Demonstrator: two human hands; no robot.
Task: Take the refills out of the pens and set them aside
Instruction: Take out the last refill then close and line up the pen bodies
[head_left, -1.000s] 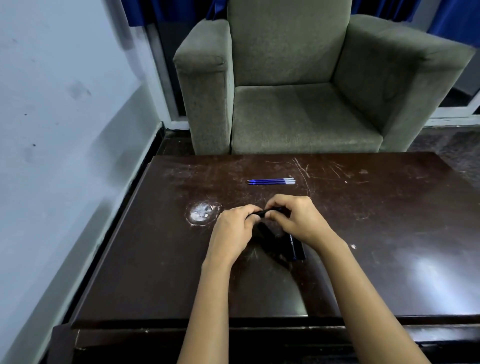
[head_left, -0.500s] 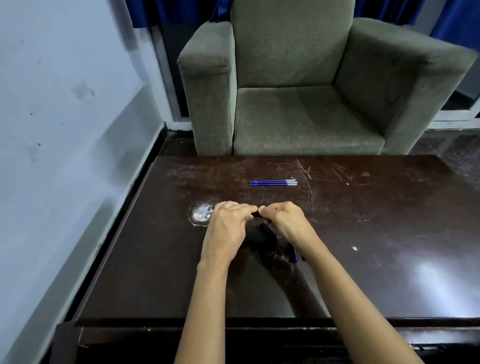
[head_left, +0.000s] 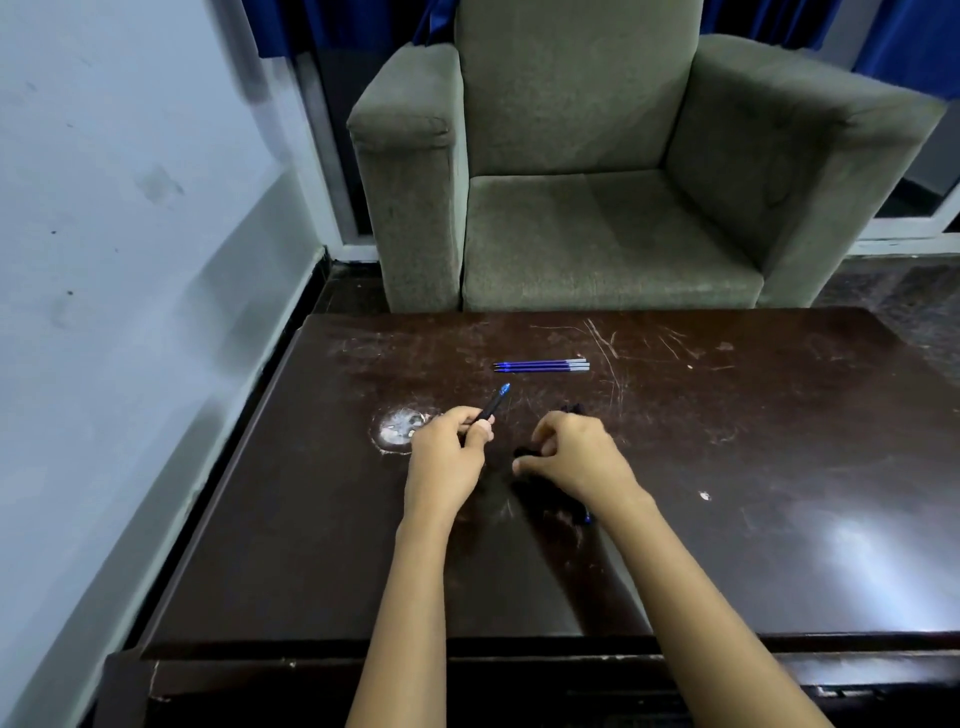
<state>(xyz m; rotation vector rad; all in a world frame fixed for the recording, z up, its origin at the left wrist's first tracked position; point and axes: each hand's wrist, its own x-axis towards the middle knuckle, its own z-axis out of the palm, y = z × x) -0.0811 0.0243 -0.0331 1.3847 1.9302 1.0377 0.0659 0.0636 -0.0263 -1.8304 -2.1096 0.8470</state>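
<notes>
The left hand (head_left: 452, 447) keeps a narrow grip on a black pen piece (head_left: 491, 409) with a blue end; the right hand (head_left: 569, 454) curls around the dark barrel (head_left: 522, 451). The pen seems opened. Next, I judge, its refill must be pulled out and laid beside the three refills (head_left: 540, 366) farther on the surface (head_left: 727, 467).

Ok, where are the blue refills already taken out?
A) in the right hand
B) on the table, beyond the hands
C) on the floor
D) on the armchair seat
B: the blue refills lie side by side on the table, on its far half toward the armchair.
</notes>
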